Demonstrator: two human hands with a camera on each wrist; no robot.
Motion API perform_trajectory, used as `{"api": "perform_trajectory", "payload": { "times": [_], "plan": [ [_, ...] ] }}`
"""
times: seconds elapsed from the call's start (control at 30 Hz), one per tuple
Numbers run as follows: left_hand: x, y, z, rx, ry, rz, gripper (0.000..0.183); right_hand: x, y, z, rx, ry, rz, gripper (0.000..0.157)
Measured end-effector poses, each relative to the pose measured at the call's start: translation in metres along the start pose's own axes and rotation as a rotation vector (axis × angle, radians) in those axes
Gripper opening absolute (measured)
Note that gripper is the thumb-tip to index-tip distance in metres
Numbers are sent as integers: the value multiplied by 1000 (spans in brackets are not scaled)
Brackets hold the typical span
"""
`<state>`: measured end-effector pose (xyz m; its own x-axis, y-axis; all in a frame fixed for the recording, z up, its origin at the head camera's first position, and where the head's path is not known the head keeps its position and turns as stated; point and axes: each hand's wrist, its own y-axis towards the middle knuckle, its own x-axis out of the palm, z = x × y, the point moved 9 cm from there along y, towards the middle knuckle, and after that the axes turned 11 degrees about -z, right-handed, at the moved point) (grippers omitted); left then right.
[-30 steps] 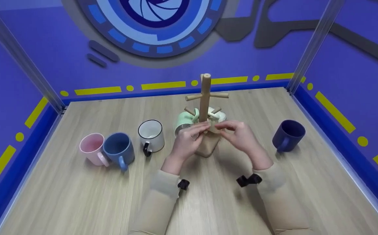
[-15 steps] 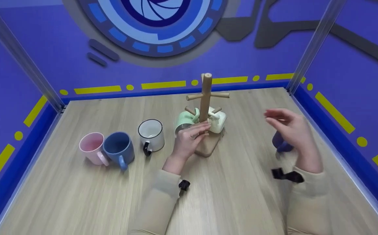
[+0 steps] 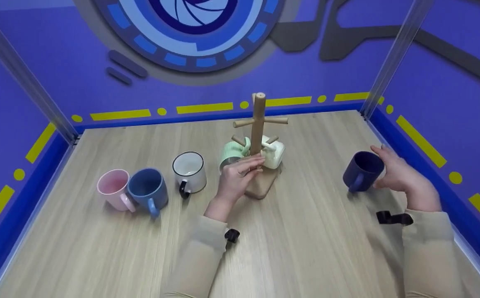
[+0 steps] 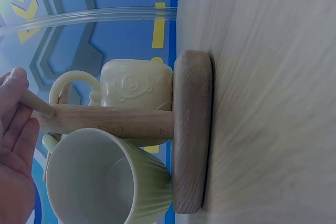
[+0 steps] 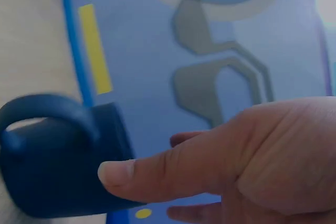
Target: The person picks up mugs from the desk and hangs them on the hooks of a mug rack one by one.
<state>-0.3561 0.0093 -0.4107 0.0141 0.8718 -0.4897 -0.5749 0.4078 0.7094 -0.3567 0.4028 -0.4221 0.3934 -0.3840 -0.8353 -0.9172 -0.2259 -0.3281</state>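
A wooden mug tree (image 3: 258,124) stands mid-table. My left hand (image 3: 235,179) pinches one of its lower pegs (image 4: 38,102) between thumb and fingers. A ribbed green mug (image 4: 149,182) and a cream mug (image 4: 137,85) hang by their handles on low pegs, either side of the post. At the right, a dark blue mug (image 3: 363,171) stands upright on the table, handle toward the front. My right hand (image 3: 403,178) is at its right side, thumb and fingers spread around that side and not closed. In the right wrist view the thumb (image 5: 152,176) overlaps the mug's wall.
Left of the mug tree stand a white mug with a black rim (image 3: 190,174), a blue mug (image 3: 148,188) and a pink mug (image 3: 115,190), all upright. The blue and pink ones stand close together. Patterned panels (image 3: 206,87) wall the table's back and sides.
My right hand has left the cream mug on the mug tree and moved right to the dark blue mug. The left hand has stayed on the peg.
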Motion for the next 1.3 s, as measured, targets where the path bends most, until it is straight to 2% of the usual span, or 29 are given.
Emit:
{"api": "perform_trajectory", "payload": {
  "times": [0.17, 0.3, 0.53, 0.8, 1.03, 1.3],
  "plan": [
    [1, 0, -1, -7, -14, -10, 23, 7, 18, 4, -53, -50, 16, 112],
    [1, 0, -3, -16, -20, -12, 24, 9, 27, 2, -78, -76, 22, 106],
    [0, 0, -2, -13, -29, -6, 23, 5, 36, 1, -52, -50, 57, 95],
    [0, 1, -1, -4, -28, -7, 23, 3, 36, 3, -49, -34, 70, 91],
    [0, 1, -1, -8, -22, 1, 24, 4, 26, 4, -38, -8, 109, 92],
    [0, 1, 0, -7, -11, 3, 24, 6, 16, -10, -81, 47, 170, 92]
  ]
}}
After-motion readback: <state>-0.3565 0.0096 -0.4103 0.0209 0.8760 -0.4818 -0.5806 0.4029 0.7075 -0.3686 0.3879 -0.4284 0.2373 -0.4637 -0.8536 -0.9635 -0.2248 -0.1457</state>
